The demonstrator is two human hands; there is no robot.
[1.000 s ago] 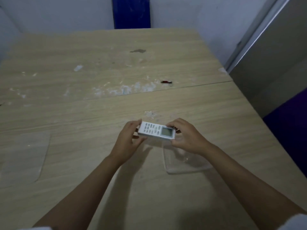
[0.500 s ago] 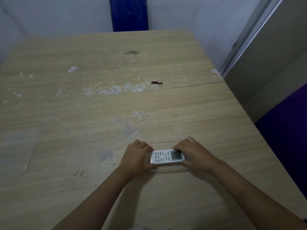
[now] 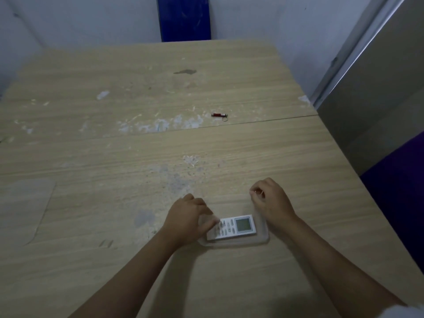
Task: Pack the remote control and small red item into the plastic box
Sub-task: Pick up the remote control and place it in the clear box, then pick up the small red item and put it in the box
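i see the remote control (image 3: 236, 227) lying in the plastic box (image 3: 262, 237), my left hand (image 3: 187, 218) touching it and my right hand (image 3: 271, 200) loosely curled and empty, and i judge the small red item (image 3: 218, 115) light, rigid and best pinched mid-body.

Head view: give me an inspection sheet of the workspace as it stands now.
Surface: wooden table, grain worn, pale scuffs and one dark stain, a seam across it.
Job's things: remote control lies flat inside the clear plastic box, screen to the right; small red item sits far back near the seam, not packed.
Clutter: clear lid flat at the table's left edge.
Grippers: left hand rests on the remote's button end; right hand is curled at the box's far right corner, holding nothing visible.
Cables: nothing seen.
Surroundings: pale walls, blue panel behind the table, grey panel to the right.
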